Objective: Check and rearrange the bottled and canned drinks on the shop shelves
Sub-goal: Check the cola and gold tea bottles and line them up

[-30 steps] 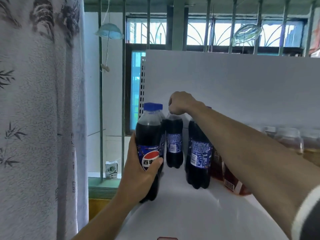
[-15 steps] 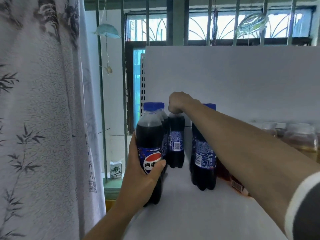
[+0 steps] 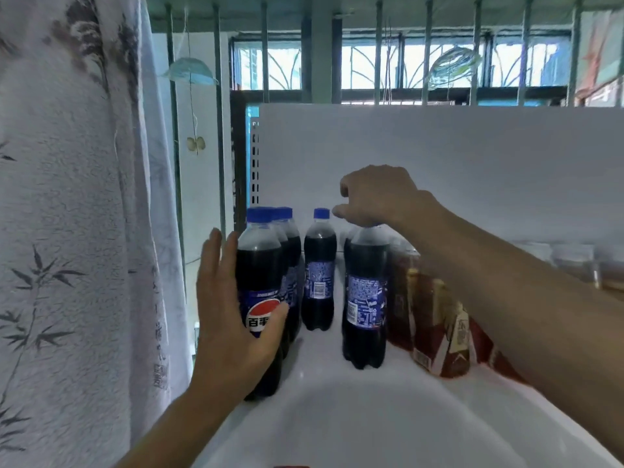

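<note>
Several blue-capped cola bottles stand on the white shelf (image 3: 337,420). My left hand (image 3: 229,319) rests against the front left cola bottle (image 3: 258,265), fingers straight up along its side and thumb across the logo label. More cola bottles (image 3: 293,244) stand close behind it. My right hand (image 3: 381,197) hovers with loosely curled fingers just right of the back middle bottle (image 3: 319,265), whose cap is bare. The palm hides the top of the right cola bottle (image 3: 366,292).
Red-brown labelled drink bottles (image 3: 439,325) stand under my right forearm, with pale bottles (image 3: 574,265) further right. A white back panel (image 3: 472,157) closes the shelf. A bamboo-print curtain (image 3: 67,231) hangs at the left, by window bars (image 3: 219,130).
My right hand has let go of the back middle bottle's cap and risen to the right. My left hand's fingers have straightened along the front bottle.
</note>
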The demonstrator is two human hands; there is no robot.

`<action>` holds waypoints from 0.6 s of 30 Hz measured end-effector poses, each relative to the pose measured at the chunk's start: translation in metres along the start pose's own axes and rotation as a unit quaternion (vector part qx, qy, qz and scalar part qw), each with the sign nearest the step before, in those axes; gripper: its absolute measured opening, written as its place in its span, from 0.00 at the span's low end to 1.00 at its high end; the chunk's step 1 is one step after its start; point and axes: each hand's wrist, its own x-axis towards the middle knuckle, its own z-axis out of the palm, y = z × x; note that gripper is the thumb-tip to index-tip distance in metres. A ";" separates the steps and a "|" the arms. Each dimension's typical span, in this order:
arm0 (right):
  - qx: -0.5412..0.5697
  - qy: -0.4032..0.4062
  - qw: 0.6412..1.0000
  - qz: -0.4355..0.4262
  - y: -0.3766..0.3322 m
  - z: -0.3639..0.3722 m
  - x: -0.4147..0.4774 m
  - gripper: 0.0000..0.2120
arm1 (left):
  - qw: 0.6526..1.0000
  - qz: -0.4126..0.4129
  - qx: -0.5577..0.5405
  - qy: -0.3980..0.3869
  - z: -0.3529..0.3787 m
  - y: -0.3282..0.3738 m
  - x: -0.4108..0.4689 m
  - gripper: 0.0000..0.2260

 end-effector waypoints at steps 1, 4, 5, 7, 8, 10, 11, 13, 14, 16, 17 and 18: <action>-0.003 -0.012 1.000 0.000 0.005 0.002 -0.007 0.22 | 1.000 0.020 0.008 0.006 -0.002 0.005 0.002 0.37; 0.031 -0.058 0.998 0.000 0.016 0.013 -0.019 0.25 | 0.991 0.132 -0.009 -0.027 -0.001 0.034 0.001 0.30; 0.064 -0.064 0.996 -0.001 0.018 0.017 -0.022 0.24 | 0.986 0.150 -0.026 -0.067 0.003 0.042 0.000 0.28; 0.142 -0.043 0.989 0.000 0.023 0.024 -0.029 0.20 | 0.981 0.106 -0.047 -0.157 0.016 0.057 -0.004 0.26; 0.187 -0.022 0.982 0.002 0.026 0.026 -0.033 0.18 | 0.978 0.044 -0.061 -0.196 0.022 0.063 -0.005 0.26; 0.282 0.020 0.959 0.009 0.031 0.029 -0.043 0.15 | 0.956 -0.106 -0.110 -0.249 0.037 0.071 -0.004 0.28; 0.321 0.042 0.946 0.012 0.033 0.030 -0.050 0.13 | 0.939 -0.177 -0.133 -0.262 0.044 0.074 -0.001 0.30; 0.377 0.086 0.922 0.017 0.038 0.035 -0.063 0.11 | 0.906 -0.280 -0.176 -0.263 0.061 0.072 0.005 0.35; 0.400 0.109 0.910 0.020 0.041 0.039 -0.069 0.10 | 0.896 -0.305 -0.183 -0.265 0.069 0.071 0.007 0.38; 0.450 0.151 0.880 0.035 0.049 0.046 -0.078 0.07 | 0.883 -0.327 -0.182 -0.285 0.083 0.068 0.006 0.42; 0.483 0.167 0.859 0.041 0.052 0.048 -0.082 0.06 | 0.878 -0.334 -0.182 -0.290 0.089 0.068 0.003 0.41; 0.515 0.182 0.836 0.043 0.056 0.050 -0.085 0.05 | 0.877 -0.341 -0.190 -0.282 0.095 0.068 -0.001 0.38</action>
